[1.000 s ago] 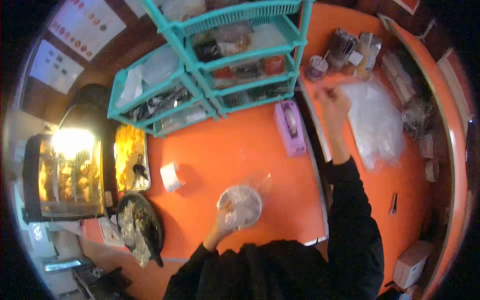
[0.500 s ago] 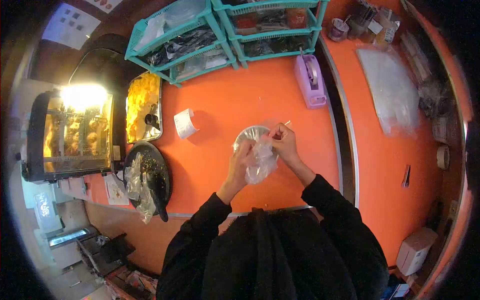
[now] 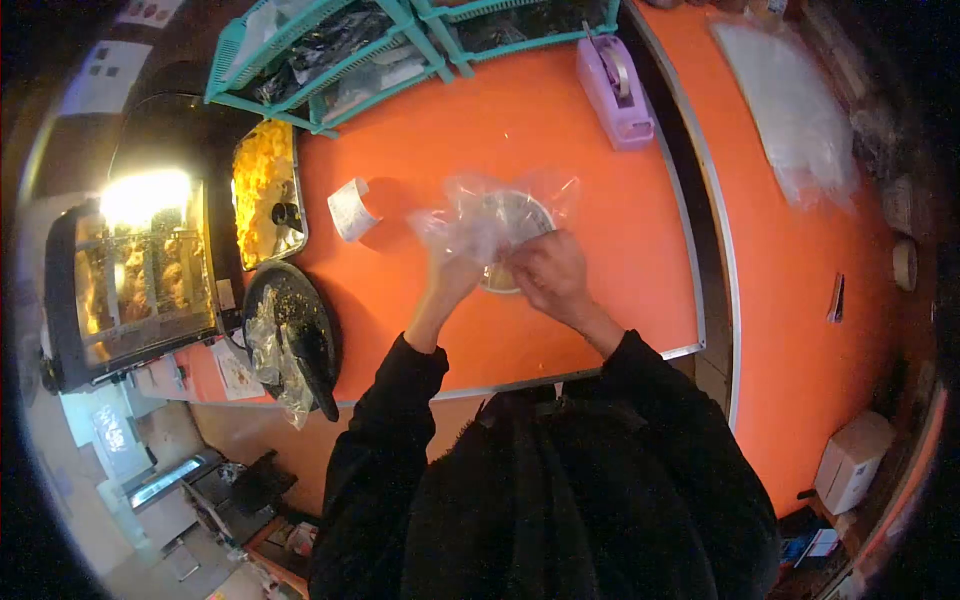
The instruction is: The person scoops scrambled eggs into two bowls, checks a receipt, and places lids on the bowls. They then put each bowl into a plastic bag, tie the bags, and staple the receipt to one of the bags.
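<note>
A clear plastic bag [image 3: 468,222] is bunched between my two hands and spreads away from me over a round bowl [image 3: 543,212] with a pale rim. My left hand [image 3: 457,274] grips the bag on its left side, with its fingers partly behind the shiny film. Fingers of my right hand [image 3: 555,270] pinch together at the near edge of the bag, over the right part of the bowl. The film and my hands hide much of the bowl, so I cannot make out its contents.
A curled paper receipt [image 3: 351,210] stands left of my hands. Further left are a tray of yellow food [image 3: 262,190], a black round pan [image 3: 318,315] and a lit display case [image 3: 145,270]. Teal racks [image 3: 330,118] and a purple tape dispenser [image 3: 612,95] stand behind.
The bag hung toward me from my hands; now it spreads away over the bowl. My right hand has turned and come lower. The whole view has shifted slightly.
</note>
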Demonstrator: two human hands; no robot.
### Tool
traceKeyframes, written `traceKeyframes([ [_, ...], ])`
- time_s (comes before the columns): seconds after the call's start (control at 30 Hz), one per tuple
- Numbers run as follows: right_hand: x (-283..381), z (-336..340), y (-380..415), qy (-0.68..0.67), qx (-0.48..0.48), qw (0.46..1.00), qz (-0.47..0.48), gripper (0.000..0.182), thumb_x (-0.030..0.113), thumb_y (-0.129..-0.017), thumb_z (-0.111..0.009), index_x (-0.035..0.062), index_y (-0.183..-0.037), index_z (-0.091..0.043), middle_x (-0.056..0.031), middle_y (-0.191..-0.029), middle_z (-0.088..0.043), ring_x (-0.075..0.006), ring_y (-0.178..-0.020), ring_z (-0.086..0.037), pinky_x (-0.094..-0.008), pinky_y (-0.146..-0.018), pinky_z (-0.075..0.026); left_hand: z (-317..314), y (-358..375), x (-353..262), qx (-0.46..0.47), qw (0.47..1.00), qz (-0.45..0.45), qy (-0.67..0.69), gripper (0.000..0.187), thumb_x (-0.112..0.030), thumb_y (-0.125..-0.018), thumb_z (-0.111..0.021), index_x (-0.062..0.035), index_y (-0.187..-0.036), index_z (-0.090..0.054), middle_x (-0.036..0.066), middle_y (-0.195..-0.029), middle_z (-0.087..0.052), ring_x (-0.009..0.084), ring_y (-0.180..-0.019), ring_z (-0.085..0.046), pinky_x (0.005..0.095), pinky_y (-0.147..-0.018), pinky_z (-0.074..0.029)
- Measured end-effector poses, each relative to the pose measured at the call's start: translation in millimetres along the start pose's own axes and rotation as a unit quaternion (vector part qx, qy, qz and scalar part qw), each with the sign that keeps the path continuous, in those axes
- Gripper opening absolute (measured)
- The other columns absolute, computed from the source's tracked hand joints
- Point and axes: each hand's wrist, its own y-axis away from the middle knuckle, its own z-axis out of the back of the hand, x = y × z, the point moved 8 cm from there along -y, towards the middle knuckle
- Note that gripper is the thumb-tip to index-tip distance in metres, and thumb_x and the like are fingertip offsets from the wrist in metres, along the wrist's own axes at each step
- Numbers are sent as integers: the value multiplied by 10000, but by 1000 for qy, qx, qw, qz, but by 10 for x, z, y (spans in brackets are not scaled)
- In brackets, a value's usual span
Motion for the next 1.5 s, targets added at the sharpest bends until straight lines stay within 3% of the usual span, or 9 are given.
traceKeyframes([
  [0.13,184,-223,-10,92,78,992,30,179,101,-637,-661,122,-795,-579,-40,-801,-531,-220,-689,-519,-343,-567,-407,-123,194,511,1,909,370,194,91,-104,-719,-638,-25,-730,-595,50,-761,-608,105,-665,-560,245,-580,-450],
  [0.27,-19,-254,18,-9,-2,998,-63,213,32,-626,-656,103,-821,-606,-62,-802,-544,-223,-704,-535,-324,-596,-423,-185,225,555,-24,894,350,280,163,-50,-723,-620,-2,-876,-593,67,-828,-605,148,-773,-577,261,-704,-467],
  [0.4,-133,-199,2,-184,-77,960,-197,205,-21,-658,-635,53,-848,-613,-79,-805,-554,-211,-746,-555,-271,-619,-452,-205,330,586,-78,872,349,335,129,-51,-734,-617,-14,-857,-611,48,-818,-617,127,-745,-574,252,-665,-461],
  [0.5,-75,-220,32,-169,-65,968,-174,171,-37,-696,-625,9,-858,-597,-70,-760,-560,-168,-702,-565,-234,-618,-455,-211,414,609,-96,877,334,332,118,-33,-737,-609,-11,-853,-614,52,-827,-622,130,-764,-582,256,-685,-467],
  [0.6,-366,-391,299,-424,-100,782,-446,104,-33,-724,-603,-30,-828,-593,-54,-763,-578,-123,-661,-572,-245,-593,-478,-153,359,449,-110,900,263,331,117,-45,-738,-627,-12,-849,-615,55,-828,-624,123,-767,-583,257,-691,-467],
  [0.7,-459,-372,327,-490,-135,699,-504,175,-48,-712,-622,-30,-859,-528,-65,-713,-573,-109,-602,-562,-234,-542,-483,-135,325,417,-97,925,244,275,128,-56,-730,-655,-13,-843,-614,55,-827,-626,114,-755,-580,250,-683,-464],
  [0.9,-515,-399,245,-403,-9,774,-489,363,-62,-709,-607,86,-866,-315,-81,-658,-568,-118,-545,-549,-223,-468,-469,-144,338,430,-103,918,272,271,126,-59,-720,-675,-19,-823,-615,42,-794,-628,100,-712,-576,241,-651,-461],
  [1.1,-525,-433,251,-425,8,737,-526,400,-99,-626,-636,50,-831,-326,-103,-650,-540,-152,-521,-560,-264,-412,-477,-125,366,476,-107,916,266,280,117,-60,-713,-680,-21,-806,-620,39,-778,-630,95,-696,-573,241,-640,-459],
  [1.5,-527,-415,203,-370,33,774,-513,352,-110,-663,-583,83,-808,-326,-67,-627,-542,-115,-501,-537,-218,-425,-454,-148,322,483,-47,928,252,272,114,-53,-718,-668,-16,-817,-624,39,-781,-633,97,-721,-577,247,-633,-464],
])
